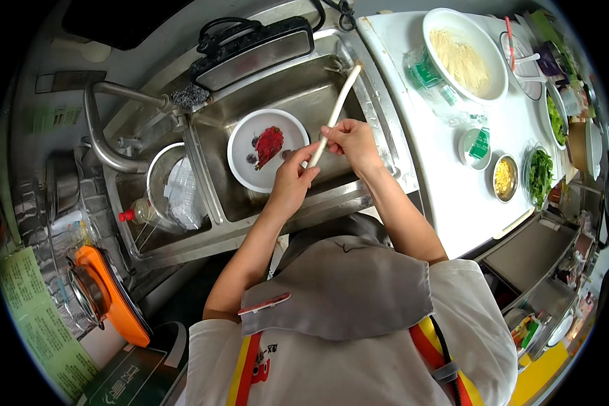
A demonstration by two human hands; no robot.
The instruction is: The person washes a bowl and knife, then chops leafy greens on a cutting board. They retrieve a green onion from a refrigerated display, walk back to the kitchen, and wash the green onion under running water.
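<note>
A long white scallion or leek stalk (342, 99), brownish at its far end, slants over the right side of the steel sink (304, 94). My right hand (352, 144) pinches it near the middle between thumb and fingers. Lower down, my left hand (292, 175) has its thumb and fingers around the near end. Beside my left hand, a white bowl (238, 152) sits in the basin. It contains a red piece of dragon fruit (270, 144) and several dark round fruits (251, 158), partly hidden by my left fingers.
Left of the basin, a curved faucet (99, 132) arches over a smaller sink holding a strainer (155, 172). A black-framed appliance (256, 56) stands behind. On the right counter (451, 213) are a bowl of enoki mushrooms (459, 58), a corn bowl (505, 177) and leafy greens (539, 177).
</note>
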